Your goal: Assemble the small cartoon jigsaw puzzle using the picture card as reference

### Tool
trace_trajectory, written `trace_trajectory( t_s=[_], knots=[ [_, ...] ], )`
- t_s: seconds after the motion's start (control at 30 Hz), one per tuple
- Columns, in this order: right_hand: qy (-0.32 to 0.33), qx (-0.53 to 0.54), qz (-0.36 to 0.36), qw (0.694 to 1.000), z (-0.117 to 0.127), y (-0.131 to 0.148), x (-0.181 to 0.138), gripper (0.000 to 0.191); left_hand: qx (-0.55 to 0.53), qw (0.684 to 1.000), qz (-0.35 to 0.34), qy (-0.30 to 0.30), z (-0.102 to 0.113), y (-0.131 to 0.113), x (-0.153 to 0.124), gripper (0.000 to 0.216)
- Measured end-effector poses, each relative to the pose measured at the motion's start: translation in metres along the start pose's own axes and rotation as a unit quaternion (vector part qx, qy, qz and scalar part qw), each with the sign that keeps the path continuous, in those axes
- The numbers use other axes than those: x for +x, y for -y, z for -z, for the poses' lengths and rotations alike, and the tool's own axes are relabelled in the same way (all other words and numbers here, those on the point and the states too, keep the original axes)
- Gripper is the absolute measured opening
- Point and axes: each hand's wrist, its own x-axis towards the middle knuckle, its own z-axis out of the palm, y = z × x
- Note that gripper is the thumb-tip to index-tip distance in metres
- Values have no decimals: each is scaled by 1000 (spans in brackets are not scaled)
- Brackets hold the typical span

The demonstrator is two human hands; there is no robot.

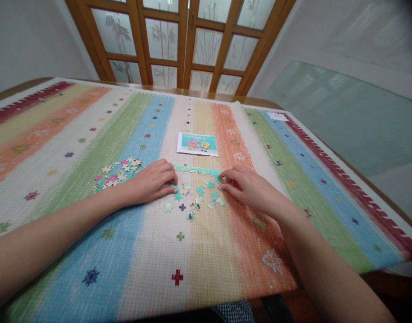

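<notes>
My left hand (152, 181) rests on the striped tablecloth (199, 260), fingers curled, fingertips on a teal puzzle piece (175, 187). My right hand (242, 183) has its fingers pinched together at the right end of a joined strip of teal puzzle pieces (196, 170). Between both hands lie several loose puzzle pieces (197, 198). A bigger pile of loose pieces (118, 173) lies just left of my left hand. A small reference picture (197, 144) with cartoon figures lies flat beyond the strip.
The table's far edge meets wooden-framed frosted glass doors (179, 40). A glass sheet (343, 112) leans at the right, with a small white paper (278, 116) on the cloth's far right corner. The cloth's near edge hangs at the bottom.
</notes>
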Motion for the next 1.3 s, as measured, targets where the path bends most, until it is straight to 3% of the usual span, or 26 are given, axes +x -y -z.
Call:
trace_trajectory(
  t_s=[0.1, 0.37, 0.6, 0.83, 0.93, 1.1, 1.3],
  knots=[
    [1, 2, -3, 1000, 0, -1, 0, 19, -14, 1000, 7, -15, 1, 0, 1, 32],
    [13, 7, -3, 1000, 1, -2, 1, 23, 75, 997, 6, -29, -5, -1, 1, 38],
    [16, 4, -7, 1000, 3, 0, 0, 22, -58, 996, -52, 47, 19, 7, -2, 25],
    [7, 10, 4, 1000, 1, -3, -1, 24, -58, 997, -51, 31, 12, 8, -1, 26],
    [6, 12, 5, 1000, 1, -4, 0, 24, -56, 998, -3, -8, 8, 8, 0, 29],
    [10, 9, 3, 1000, 2, -3, 1, 22, -68, 976, 186, -95, 12, 9, -2, 28],
    [14, 11, -2, 1000, 4, 0, 1, 20, -95, 950, 279, -98, 13, -1, 2, 28]
  ],
)
